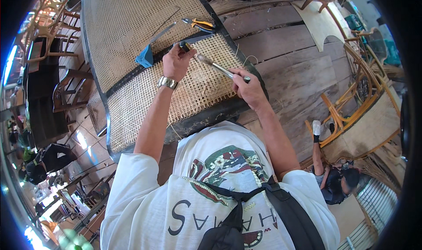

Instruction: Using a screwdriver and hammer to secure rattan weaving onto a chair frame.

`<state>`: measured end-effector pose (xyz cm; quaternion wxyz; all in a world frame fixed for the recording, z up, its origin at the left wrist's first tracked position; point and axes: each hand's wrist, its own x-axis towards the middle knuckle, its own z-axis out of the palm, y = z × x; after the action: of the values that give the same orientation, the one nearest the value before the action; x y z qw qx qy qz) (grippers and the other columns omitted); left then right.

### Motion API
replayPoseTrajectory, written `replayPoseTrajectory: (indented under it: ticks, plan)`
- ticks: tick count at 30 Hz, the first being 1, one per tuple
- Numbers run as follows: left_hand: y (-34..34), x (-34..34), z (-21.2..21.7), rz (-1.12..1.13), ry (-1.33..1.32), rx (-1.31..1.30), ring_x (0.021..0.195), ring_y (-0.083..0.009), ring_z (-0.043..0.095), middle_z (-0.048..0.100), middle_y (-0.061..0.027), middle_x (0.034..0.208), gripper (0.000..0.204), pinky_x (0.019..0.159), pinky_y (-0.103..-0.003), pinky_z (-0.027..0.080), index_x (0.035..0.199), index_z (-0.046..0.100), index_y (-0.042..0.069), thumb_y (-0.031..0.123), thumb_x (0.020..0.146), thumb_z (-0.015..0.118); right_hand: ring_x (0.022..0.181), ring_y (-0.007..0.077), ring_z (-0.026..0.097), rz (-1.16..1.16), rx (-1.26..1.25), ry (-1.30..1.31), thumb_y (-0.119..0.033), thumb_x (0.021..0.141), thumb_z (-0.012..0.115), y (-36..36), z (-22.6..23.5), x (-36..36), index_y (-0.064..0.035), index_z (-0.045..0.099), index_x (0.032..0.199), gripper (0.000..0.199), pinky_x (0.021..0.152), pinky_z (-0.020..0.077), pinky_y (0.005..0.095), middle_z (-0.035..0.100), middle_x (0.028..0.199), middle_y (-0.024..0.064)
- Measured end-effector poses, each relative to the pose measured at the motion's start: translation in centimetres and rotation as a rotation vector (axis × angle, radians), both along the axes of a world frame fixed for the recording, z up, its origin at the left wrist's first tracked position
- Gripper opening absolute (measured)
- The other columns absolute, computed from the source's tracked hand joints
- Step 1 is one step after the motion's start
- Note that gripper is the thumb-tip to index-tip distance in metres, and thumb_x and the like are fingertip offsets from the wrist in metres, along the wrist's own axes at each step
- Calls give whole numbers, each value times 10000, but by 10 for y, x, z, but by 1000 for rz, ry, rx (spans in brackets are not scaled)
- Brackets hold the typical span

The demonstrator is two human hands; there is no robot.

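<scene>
Both Hands Gripping Tools Over Springy Cane Webbing

The open-weave cane webbing (pixel 202 85) is lying right in front of you, spanning the near section of a dark frame (pixel 211 118), with frayed strands sticking out along its front edge. Judging by its look, you are dealing with something light and springy: firm across the weave, yet brittle where single strands are standing loose. The frame is probably giving you the safer hold; if you are steadying the panel, you are better off pressing the rail with a flat palm than pulling at loose ends.

Your left hand (pixel 176 64) is closing its thumb and fingers around a short, dark-handled tool (pixel 184 46) above the weave; its working tip is not showing clearly, and you cannot tell whether it is touching the cane. Your right hand (pixel 249 89) is wrapping its fingers around the handle end of what looks like a hammer (pixel 222 69), its blunt end pointing toward your left hand. That tool is likely feeling head-heavy, its smooth shaft a little slippery, so the end grip is suiting it.

Beyond, pliers (pixel 202 25) and a blue-handled blade (pixel 144 56) are resting on the work.
</scene>
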<state>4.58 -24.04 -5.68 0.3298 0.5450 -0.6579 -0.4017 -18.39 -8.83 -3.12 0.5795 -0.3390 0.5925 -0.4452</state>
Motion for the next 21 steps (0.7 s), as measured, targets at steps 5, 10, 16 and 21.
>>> replayPoseTrajectory:
  ticks: [5, 10, 16, 21]
  plan:
    - [7, 1, 0, -10, 83, -9, 825, -52, 644, 734, 10, 933, 184, 769, -248, 532, 1044, 701, 53, 149, 907, 779, 546, 9, 404, -133, -4, -136, -150, 1020, 530, 13, 5, -4, -26, 632, 1261, 290, 468, 291, 170, 551, 734, -19]
    - [19, 0, 4, -61, -35, -78, 774, -115, 716, 765, -70, 853, 250, 684, -281, 535, 1008, 699, 54, 238, 873, 800, 553, 15, 408, 20, -15, -17, -139, 1019, 531, 21, 9, -6, -21, 608, 1306, 320, 474, 306, 174, 571, 772, -18]
    - [41, 51, 34, 213, 356, -36, 872, -114, 708, 749, -43, 959, 201, 728, -229, 537, 1072, 686, 76, 193, 927, 760, 641, 32, 468, -278, -67, -273, -156, 1036, 536, 95, 31, -54, -20, 562, 1368, 360, 564, 366, 173, 632, 900, 32]
    - [79, 55, 64, 197, 591, 249, 878, -145, 708, 721, -58, 939, 205, 792, -265, 586, 1064, 631, 73, 262, 994, 669, 590, 19, 415, -536, -28, -213, -113, 1035, 533, 150, 33, -99, -14, 538, 1378, 357, 518, 327, 163, 642, 964, 65]
